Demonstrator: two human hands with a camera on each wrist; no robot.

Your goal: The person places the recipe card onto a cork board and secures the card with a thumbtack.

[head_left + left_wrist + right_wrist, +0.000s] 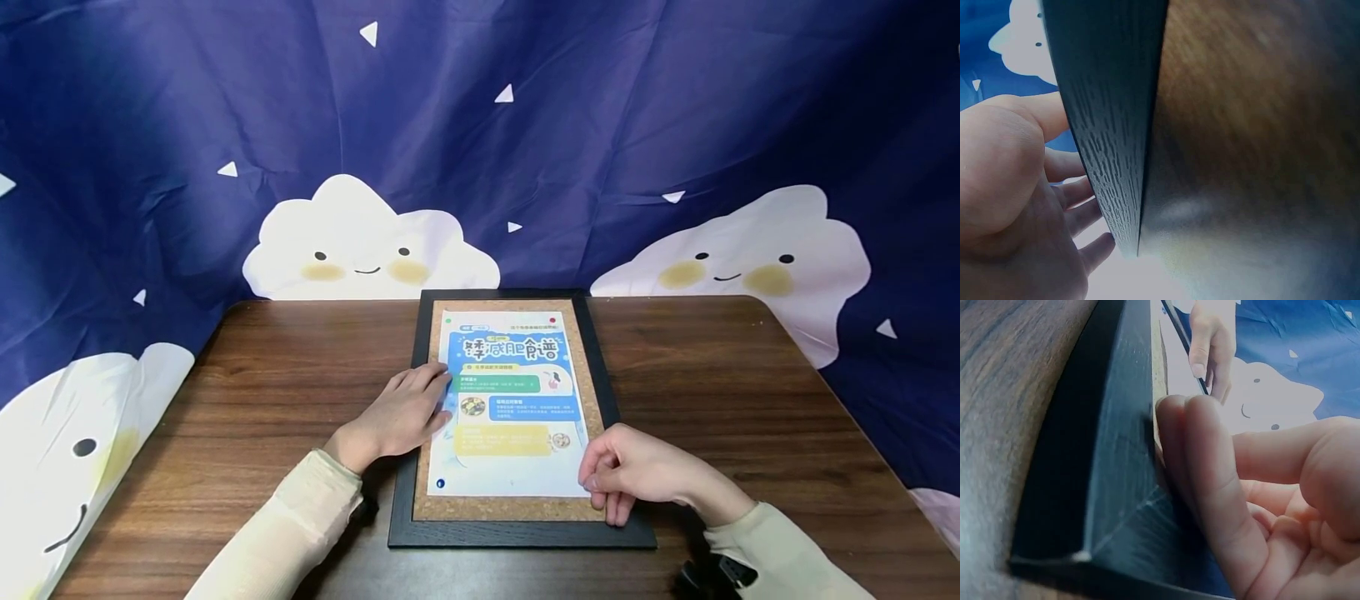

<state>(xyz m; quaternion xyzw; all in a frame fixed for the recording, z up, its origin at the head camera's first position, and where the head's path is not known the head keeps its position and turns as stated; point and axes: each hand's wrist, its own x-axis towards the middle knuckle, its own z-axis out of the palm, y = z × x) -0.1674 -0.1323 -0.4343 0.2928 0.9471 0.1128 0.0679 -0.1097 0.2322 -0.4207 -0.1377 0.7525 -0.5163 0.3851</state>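
Note:
A printed sheet of paper (pixel 517 475) lies on a cork board (pixel 510 508) with a black frame (pixel 525 535). A green pin (pixel 448 320) sits at its top left corner, a red pin (pixel 552 320) at the top right and a blue pin (pixel 440 483) at the bottom left. My left hand (pixel 401 412) reaches across the frame's left side, fingertips resting on the paper's left edge. At the paper's lower right corner is my right hand (pixel 637 471), thumb and index finger brought together, other fingers bent over the frame. Whatever may be between those fingertips is hidden.
The board lies on a brown wooden table (pixel 705 367). Behind it hangs a dark blue cloth (pixel 562 150) printed with smiling clouds and white triangles. A black strap (pixel 720 575) is at the right wrist.

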